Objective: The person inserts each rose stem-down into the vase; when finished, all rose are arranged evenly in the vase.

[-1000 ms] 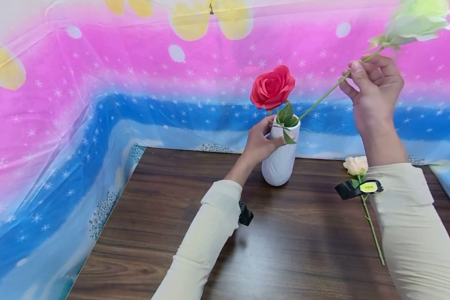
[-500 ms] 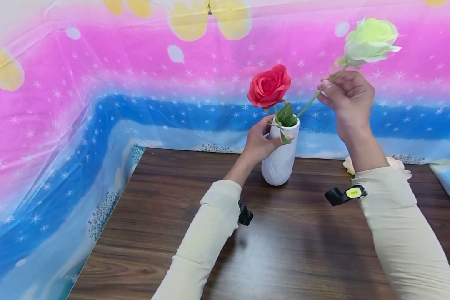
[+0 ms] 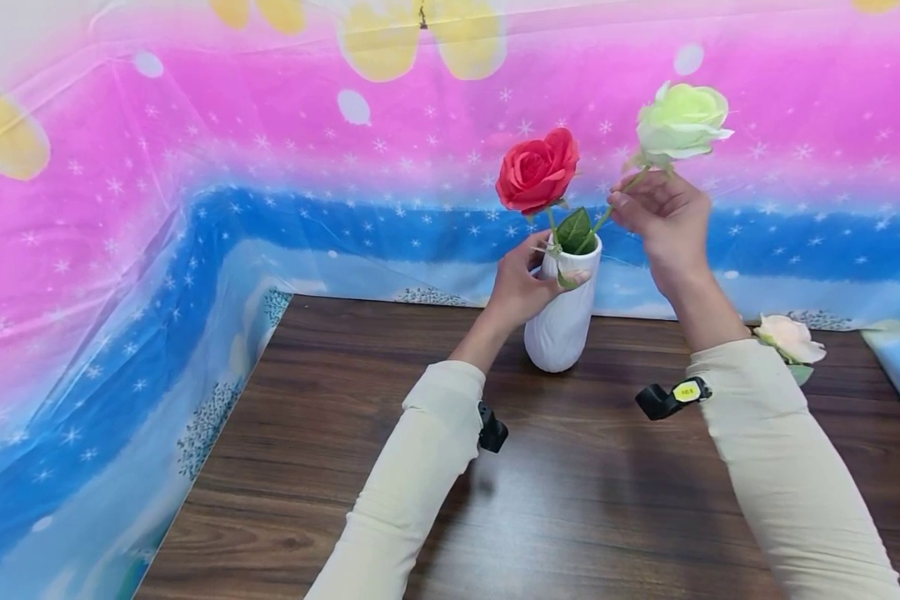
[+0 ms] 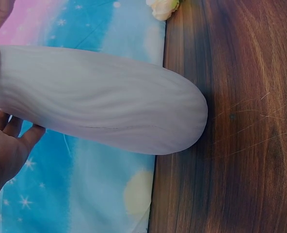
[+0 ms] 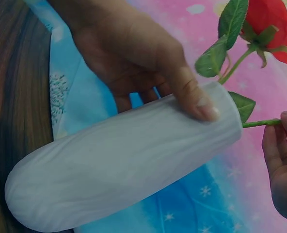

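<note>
A white ridged vase [image 3: 558, 325] stands on the table, and my left hand [image 3: 523, 283] grips it near the rim. In the right wrist view, the left thumb [image 5: 194, 94] lies along the upper side of the vase. A red rose [image 3: 536, 171] with green leaves [image 3: 574, 231] stands in the vase, leaning left. To the right, my right hand [image 3: 675, 229] pinches the stem of a pale green-white rose [image 3: 682, 125] just below its bloom. This green stem [image 5: 260, 124] slants down into the vase mouth; its lower end is hidden inside.
A cream rose [image 3: 791, 336] lies at the table's right back, its stem covered by the right sleeve [image 3: 765, 417]. The dark wooden table [image 3: 330, 467] meets a pink and blue cloth backdrop [image 3: 307, 158] at the back and left. Black bands sit at both wrists.
My right hand has moved left and down with the green-white rose, bringing its bloom closer to the red one and more stem into the vase. The left hand and vase stay put.
</note>
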Tool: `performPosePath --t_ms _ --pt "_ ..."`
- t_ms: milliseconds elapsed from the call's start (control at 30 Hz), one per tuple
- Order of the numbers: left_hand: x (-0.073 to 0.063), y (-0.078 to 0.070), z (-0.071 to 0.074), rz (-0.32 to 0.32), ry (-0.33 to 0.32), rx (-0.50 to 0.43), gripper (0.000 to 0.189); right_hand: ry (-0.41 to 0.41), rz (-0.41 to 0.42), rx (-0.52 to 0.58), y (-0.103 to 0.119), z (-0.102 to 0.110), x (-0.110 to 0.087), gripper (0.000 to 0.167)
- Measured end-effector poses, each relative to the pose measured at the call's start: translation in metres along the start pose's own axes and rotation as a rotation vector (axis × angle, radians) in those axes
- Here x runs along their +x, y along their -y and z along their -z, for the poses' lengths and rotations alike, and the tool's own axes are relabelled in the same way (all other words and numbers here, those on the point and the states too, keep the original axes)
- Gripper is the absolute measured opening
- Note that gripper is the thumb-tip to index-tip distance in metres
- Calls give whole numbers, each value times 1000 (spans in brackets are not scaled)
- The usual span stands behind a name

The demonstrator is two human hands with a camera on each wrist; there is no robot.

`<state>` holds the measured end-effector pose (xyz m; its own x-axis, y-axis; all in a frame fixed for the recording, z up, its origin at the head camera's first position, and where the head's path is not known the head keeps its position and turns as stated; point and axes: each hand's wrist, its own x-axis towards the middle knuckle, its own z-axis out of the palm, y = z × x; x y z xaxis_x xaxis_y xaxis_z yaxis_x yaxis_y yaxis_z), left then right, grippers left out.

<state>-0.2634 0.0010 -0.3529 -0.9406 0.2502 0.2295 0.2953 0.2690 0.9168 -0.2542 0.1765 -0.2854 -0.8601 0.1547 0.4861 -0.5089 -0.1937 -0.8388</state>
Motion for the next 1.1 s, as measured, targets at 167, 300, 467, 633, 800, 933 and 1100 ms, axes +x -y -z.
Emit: performPosePath --t_ms 167,300,467,633,800,933,1100 --pt "-1 1 0 -13 1 -21 71 -11 -19 -23 -7 0 1 20" --pt "0 2 -1 -21 2 -9 72 -2 -40 -33 -9 -1 2 20" --pt "1 3 -1 -12 7 1 72 18 -45 -64 -11 -4 3 23" --pt "1 3 0 -9 11 6 72 37 -50 -71 -10 -7 5 25" --pt "0 2 1 -10 15 9 71 70 -50 -113 -10 -9 6 24" --pt "0 2 1 -15 5 5 72 130 -60 -264 -11 -10 6 23" --pt "0 3 0 -26 -5 -13 72 169 -65 -431 -14 -9 6 15"
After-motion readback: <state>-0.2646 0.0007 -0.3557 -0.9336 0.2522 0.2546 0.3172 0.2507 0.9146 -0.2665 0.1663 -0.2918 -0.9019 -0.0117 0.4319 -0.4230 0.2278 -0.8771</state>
